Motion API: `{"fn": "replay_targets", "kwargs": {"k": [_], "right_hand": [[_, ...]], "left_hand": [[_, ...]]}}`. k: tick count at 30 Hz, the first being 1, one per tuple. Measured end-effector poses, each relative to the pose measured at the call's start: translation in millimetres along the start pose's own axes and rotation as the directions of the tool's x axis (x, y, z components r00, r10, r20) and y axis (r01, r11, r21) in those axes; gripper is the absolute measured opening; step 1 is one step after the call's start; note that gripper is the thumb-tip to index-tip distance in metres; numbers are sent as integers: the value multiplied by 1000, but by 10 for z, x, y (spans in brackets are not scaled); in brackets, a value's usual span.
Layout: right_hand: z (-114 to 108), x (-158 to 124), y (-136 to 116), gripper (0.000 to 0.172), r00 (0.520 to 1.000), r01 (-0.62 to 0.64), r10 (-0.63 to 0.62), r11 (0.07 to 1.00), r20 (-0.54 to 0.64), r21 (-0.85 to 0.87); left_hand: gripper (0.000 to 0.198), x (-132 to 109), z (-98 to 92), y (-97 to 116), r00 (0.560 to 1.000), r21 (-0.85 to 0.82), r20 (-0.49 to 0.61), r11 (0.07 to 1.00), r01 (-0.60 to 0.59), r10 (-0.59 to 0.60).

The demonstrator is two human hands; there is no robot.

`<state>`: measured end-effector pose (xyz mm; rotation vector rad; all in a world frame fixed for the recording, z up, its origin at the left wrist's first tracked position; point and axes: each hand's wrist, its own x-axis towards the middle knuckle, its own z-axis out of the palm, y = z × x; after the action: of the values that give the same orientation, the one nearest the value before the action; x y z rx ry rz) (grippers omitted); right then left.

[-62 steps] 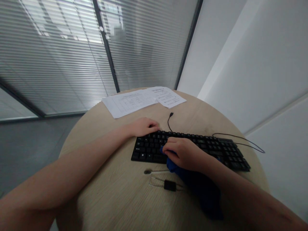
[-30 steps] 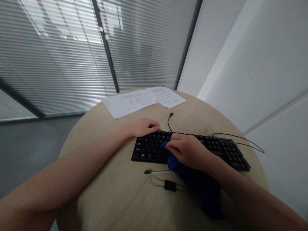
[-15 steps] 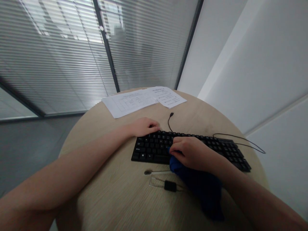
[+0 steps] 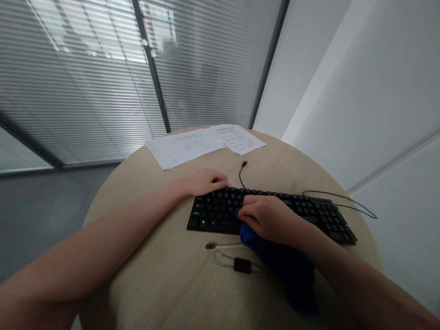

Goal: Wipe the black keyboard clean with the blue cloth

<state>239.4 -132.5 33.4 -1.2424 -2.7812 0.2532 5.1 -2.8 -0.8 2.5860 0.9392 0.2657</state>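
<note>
A black keyboard [image 4: 220,213] lies across the round wooden table. At its far left edge is my left hand [image 4: 206,182], fingers bent and thumb against the edge, gripping it. My right hand [image 4: 263,215] is closed on a blue cloth [image 4: 283,263] and presses a bunched end of it on the keys near the middle. The rest of the cloth hangs down toward me beneath the right wrist. In front of the keyboard lie a small thin-handled brush [image 4: 211,246] and a wire keycap puller [image 4: 242,265] with a black grip; the cloth partly hides both.
Printed papers [image 4: 192,147] lie at the far side of the table [image 4: 154,275]. A short cable [image 4: 241,170] with a plug sticks out behind the keyboard, and another cable loop [image 4: 357,201] reaches past the right table edge. Blinds and a white wall stand behind.
My right hand has shifted slightly left over the keys with the blue cloth. My left hand stays at the keyboard's edge.
</note>
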Motion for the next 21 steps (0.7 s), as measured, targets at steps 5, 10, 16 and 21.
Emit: {"fn": "replay_targets", "kwargs": {"k": [5, 10, 16, 21], "right_hand": [[-7, -2, 0, 18, 1000, 3, -4, 1000, 25, 27], [19, 9, -1, 19, 1000, -5, 5, 1000, -12, 6], [21, 1, 17, 17, 1000, 23, -24, 999, 9, 31], [48, 10, -1, 18, 1000, 20, -20, 1000, -21, 15]], "left_hand": [[41, -4, -4, 5, 1000, 9, -2, 1000, 23, -23], [40, 4, 2, -8, 1000, -2, 3, 1000, 13, -13], [41, 3, 9, -17, 1000, -5, -12, 1000, -18, 18], [41, 3, 9, -28, 1000, -3, -4, 1000, 2, -2]]}}
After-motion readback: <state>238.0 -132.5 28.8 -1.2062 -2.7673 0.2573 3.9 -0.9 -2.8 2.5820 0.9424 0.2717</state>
